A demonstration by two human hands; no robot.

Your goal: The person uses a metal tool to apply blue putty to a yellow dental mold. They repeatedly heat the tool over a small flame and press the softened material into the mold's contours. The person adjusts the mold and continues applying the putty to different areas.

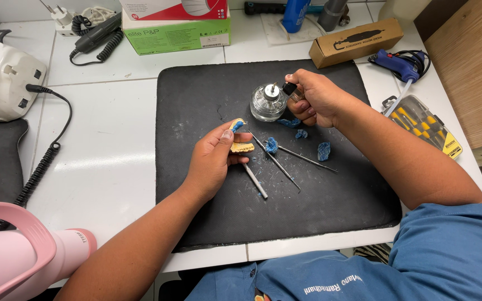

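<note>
My left hand point(213, 159) holds a small yellow dental cast point(240, 146) with a dab of blue wax on top, over a black mat point(330, 206). My right hand point(314, 97) grips a lighter point(289, 88), its black tip right beside the wick of a small glass spirit lamp point(267, 103). Three thin metal hand instruments point(277, 163) lie on the mat between my hands. Lumps of blue wax point(323, 150) sit around them.
A white machine point(1, 78) with a coiled cable stands at the left. A pink tumbler point(23, 256) lies at the lower left. Boxes point(177, 25), a brown carton point(355, 42), a blue glue gun point(400, 64) and a screwdriver set point(425, 125) line the back and right.
</note>
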